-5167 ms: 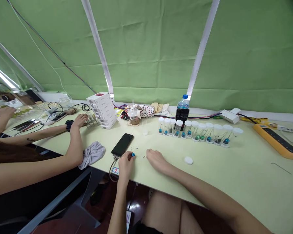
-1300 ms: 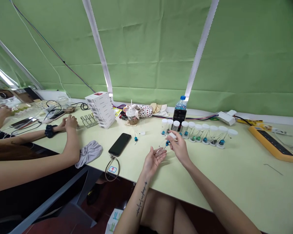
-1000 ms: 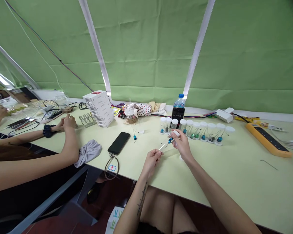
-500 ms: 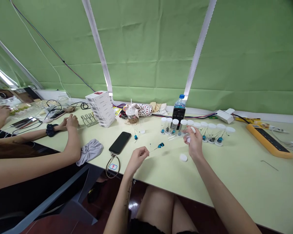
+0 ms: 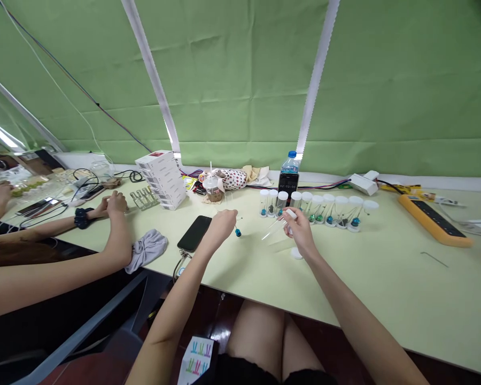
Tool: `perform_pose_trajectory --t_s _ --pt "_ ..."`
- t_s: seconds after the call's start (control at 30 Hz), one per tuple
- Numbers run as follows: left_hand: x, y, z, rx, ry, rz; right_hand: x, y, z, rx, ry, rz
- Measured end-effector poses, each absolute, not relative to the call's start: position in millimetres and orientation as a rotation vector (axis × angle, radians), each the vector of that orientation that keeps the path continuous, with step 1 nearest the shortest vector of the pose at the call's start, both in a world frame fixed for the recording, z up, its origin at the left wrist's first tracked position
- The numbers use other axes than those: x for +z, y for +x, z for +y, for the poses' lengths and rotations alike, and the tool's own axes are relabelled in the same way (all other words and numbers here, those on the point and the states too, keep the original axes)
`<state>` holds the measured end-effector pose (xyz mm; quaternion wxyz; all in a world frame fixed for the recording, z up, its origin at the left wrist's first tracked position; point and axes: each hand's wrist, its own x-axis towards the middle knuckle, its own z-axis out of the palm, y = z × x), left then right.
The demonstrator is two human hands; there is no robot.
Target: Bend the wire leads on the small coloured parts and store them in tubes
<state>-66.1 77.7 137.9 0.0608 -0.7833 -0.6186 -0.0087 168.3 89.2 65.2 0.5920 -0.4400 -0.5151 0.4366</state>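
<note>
Right hand (image 5: 300, 232) grips a clear plastic tube (image 5: 276, 229) just in front of the row of capped tubes (image 5: 320, 202). Left hand (image 5: 222, 224), curled, sits farther left of that row, just beside a blue-beaded pin (image 5: 238, 232) over the table (image 5: 385, 278); whether it holds the pin is unclear.

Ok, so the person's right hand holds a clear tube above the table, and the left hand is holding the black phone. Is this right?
Not quite: the left hand is not holding the black phone. It is beside the phone, at a small blue-headed pin. The head view shows this. The right hand does hold the clear tube above the table.
</note>
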Motion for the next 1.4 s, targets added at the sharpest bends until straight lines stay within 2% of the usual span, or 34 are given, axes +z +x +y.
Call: perform_pose_trajectory --t_s 0.17,0.37,0.47,0.7,0.83,1.0,1.13,1.27,1.4 --pt "123.9 -65.6 87.4 -0.007 -2.302 -1.929 59.5 153.7 94.2 0.744 -1.208 -1.447" --pt "119.5 -62.2 94.6 -0.001 -2.305 -1.945 91.4 130.8 109.4 0.351 -1.224 -1.891" --pt "119.2 -61.3 98.7 -0.012 -2.294 -1.957 92.9 127.8 110.1 0.410 -1.328 -2.040" --pt "114.5 -67.0 96.7 -0.064 -2.248 -2.006 56.7 139.8 93.3 0.620 -1.712 -2.272" --pt "111.0 -65.5 93.0 -0.147 -2.281 -2.055 50.5 139.6 87.6 0.579 -1.782 -2.311" --pt "116.1 -67.7 87.0 -0.429 -2.308 -2.129 52.5 129.4 81.5 0.343 -1.891 -2.374" --pt "120.9 -84.3 72.6 -0.862 -2.296 -2.182 59.3 135.0 74.7 0.071 -1.814 -2.437" --pt "108.7 -102.4 55.6 -1.309 -2.193 -2.217 61.4 158.0 61.3 -0.166 -1.399 -2.739" --pt "78.9 -100.0 54.2 -1.366 -2.426 -2.365 54.9 175.8 47.2 -0.267 -0.905 -2.976"
